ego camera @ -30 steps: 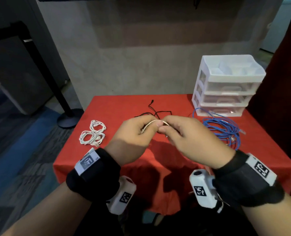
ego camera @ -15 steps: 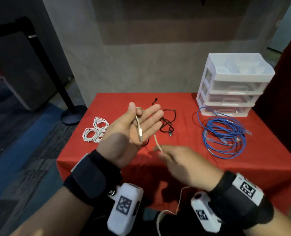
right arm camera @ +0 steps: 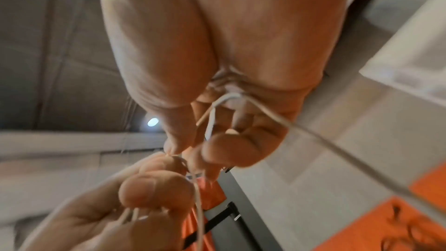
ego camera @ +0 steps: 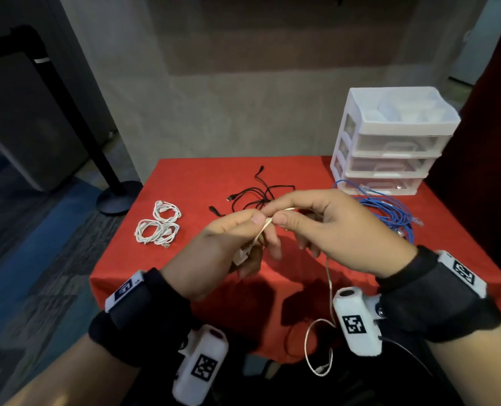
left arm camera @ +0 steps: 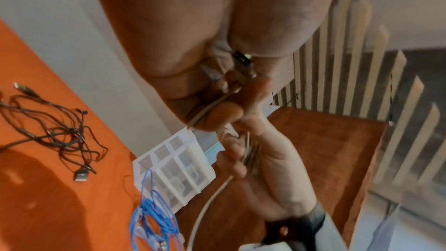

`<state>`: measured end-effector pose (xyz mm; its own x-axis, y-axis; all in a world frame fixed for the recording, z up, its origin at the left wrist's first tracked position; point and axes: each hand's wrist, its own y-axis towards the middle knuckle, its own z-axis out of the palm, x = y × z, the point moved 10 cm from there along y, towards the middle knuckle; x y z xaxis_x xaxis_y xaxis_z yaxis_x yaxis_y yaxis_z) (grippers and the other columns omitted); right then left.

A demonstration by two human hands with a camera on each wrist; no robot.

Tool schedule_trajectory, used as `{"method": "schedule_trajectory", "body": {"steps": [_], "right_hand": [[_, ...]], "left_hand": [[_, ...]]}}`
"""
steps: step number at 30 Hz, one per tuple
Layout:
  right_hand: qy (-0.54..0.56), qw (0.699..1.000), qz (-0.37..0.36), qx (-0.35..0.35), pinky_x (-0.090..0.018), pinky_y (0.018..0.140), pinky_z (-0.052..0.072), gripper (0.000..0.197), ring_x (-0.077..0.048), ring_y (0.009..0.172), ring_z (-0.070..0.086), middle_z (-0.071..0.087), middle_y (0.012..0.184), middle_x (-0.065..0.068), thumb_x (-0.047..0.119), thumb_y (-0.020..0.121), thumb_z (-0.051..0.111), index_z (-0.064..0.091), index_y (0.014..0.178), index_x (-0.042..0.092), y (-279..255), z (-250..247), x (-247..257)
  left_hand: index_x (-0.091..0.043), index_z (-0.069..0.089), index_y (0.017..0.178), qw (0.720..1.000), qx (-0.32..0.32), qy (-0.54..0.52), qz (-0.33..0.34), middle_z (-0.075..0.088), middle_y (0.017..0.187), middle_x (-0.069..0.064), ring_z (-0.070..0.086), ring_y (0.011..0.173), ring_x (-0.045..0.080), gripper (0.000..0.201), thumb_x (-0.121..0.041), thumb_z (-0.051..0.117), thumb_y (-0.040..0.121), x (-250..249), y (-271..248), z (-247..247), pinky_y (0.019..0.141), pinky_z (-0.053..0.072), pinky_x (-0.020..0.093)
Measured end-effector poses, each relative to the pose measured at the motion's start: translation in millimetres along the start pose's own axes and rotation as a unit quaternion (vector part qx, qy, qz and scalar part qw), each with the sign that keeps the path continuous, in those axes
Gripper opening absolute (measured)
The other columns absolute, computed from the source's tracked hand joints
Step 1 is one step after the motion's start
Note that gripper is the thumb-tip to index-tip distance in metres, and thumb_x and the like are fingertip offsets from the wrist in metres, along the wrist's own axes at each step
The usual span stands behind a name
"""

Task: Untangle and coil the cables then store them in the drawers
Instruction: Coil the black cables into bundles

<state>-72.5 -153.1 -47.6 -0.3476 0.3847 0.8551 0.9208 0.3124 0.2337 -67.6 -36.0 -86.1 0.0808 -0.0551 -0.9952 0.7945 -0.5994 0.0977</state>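
the left hand [ego camera: 214, 253] and the right hand [ego camera: 328, 230] meet above the middle of the red table [ego camera: 463, 253], fingertips touching. both pinch one thin cream cable [ego camera: 329, 284]. the left hand pinches it between thumb and forefinger, and its lower fingers curl round a folded length and a pale plug held against the palm. the right hand pinches the same cable just right of the left thumb; its other fingers are loosely bent. in the right wrist view the cable [right arm camera: 212, 119] loops across the right palm. in the left wrist view the cable [left arm camera: 210, 203] runs down from the right hand [left arm camera: 267, 175].

below the right hand the free length hangs past the near table edge and ends in a loose loop below the wrist camera.

on the table, far of the hands, lies a tangled black cable [ego camera: 261, 191]; it also shows in the left wrist view [left arm camera: 60, 133]. to the left lie two coiled white cables [ego camera: 158, 227], touching each other. to the right lies a loose pile of blue cable [ego camera: 389, 209], partly hidden behind the right hand, reaching the foot of a white drawer unit [ego camera: 389, 142] at the far right corner. the unit has three clear drawers, all pushed in, and an open tray on top.

left of the table, on the floor, stands a black post [ego camera: 76, 112] on a round base.
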Motion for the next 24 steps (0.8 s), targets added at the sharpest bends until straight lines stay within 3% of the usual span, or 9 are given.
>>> {"method": "schedule_trajectory", "body": {"steps": [2,5,8,9,12,16,20,22,24], "right_hand": [[0.042,0.999,0.012,0.018,-0.031,0.049,0.046,0.014,-0.015,0.061,0.057,0.068,0.071,0.003,0.023,0.099,0.064,0.075,0.103,0.016,-1,2,-3],[0.035,0.999,0.014,0.002,-0.035,0.052,0.043,0.015,-0.019,0.053,0.051,0.062,0.072,-0.014,0.033,0.095,0.065,0.074,0.093,0.021,0,-4,-5],[0.052,0.998,0.017,-0.007,-0.041,0.054,0.045,0.014,-0.026,0.057,0.049,0.058,0.076,-0.023,0.033,0.097,0.064,0.072,0.089,0.025,2,-1,-3],[0.064,0.998,0.015,-0.01,-0.043,0.055,0.047,0.015,-0.027,0.06,0.051,0.059,0.078,-0.026,0.028,0.1,0.063,0.072,0.089,0.023,3,2,-2],[0.095,0.995,0.014,-0.02,-0.047,0.063,0.051,0.017,-0.028,0.065,0.056,0.061,0.072,-0.016,0.018,0.104,0.057,0.066,0.09,0.013,7,9,-3],[0.118,0.992,0.019,-0.05,-0.05,0.071,0.056,0.012,-0.02,0.061,0.063,0.065,0.067,-0.008,0.011,0.103,0.059,0.062,0.092,0.006,7,13,-6],[0.081,0.993,0.028,-0.075,-0.064,0.07,0.056,0.012,-0.021,0.053,0.06,0.064,0.059,0.001,0.012,0.099,0.064,0.065,0.091,0.003,5,7,-9],[0.072,0.994,0.03,-0.081,-0.061,0.068,0.057,0.011,-0.021,0.054,0.059,0.061,0.059,-0.005,0.015,0.098,0.067,0.068,0.09,0.007,6,1,-9],[0.063,0.994,0.019,-0.082,-0.044,0.062,0.055,0.01,-0.019,0.056,0.058,0.059,0.063,-0.011,0.016,0.097,0.069,0.071,0.09,0.008,5,-4,-6]], "left_hand": [[-0.004,0.069,0.098,0.999,0.02,-0.033,-0.008,0.065,0.085,0.014,0.048,0.056,0.015,0.029,-0.021,0.046,0.102,0,-1,2,0.058,0.036,0.027],[-0.011,0.074,0.11,0.998,0.036,-0.039,-0.026,0.06,0.083,0.005,0.055,0.07,0.013,0.025,-0.023,0.056,0.099,3,-6,1,0.07,0.044,0.022],[-0.015,0.075,0.112,0.998,0.035,-0.049,-0.031,0.053,0.082,0.007,0.051,0.079,0.02,0.022,-0.021,0.066,0.093,2,-4,0,0.088,0.044,0.044],[-0.017,0.077,0.107,0.998,0.02,-0.048,-0.032,0.055,0.08,0.004,0.053,0.077,0.018,0.019,-0.022,0.07,0.09,2,-3,-2,0.087,0.046,0.047],[-0.016,0.077,0.091,0.997,-0.06,-0.048,-0.024,0.066,0.073,0.002,0.063,0.065,0.014,0.013,-0.027,0.075,0.085,2,1,-11,0.067,0.057,0.033],[-0.007,0.067,0.095,0.983,-0.169,0.064,0.018,0.064,0.068,0.003,0.064,0.06,0.012,0.007,-0.014,0.065,0.096,7,3,-29,0.058,0.059,0.036],[-0.011,0.07,0.089,0.895,-0.216,0.34,0.192,0.059,0.085,0.001,0.061,0.076,0.013,0.004,-0.012,0.07,0.093,-24,-6,-32,0.064,0.052,0.028],[-0.009,0.067,0.098,0.927,-0.156,0.295,0.172,0.06,0.086,0.003,0.062,0.08,0.018,0.008,-0.015,0.068,0.092,-19,-1,-28,0.073,0.051,0.034],[-0.006,0.058,0.118,0.989,-0.08,0.103,0.075,0.058,0.076,0.003,0.058,0.071,0.019,0.029,-0.015,0.066,0.091,-4,5,-26,0.075,0.051,0.035]]}}
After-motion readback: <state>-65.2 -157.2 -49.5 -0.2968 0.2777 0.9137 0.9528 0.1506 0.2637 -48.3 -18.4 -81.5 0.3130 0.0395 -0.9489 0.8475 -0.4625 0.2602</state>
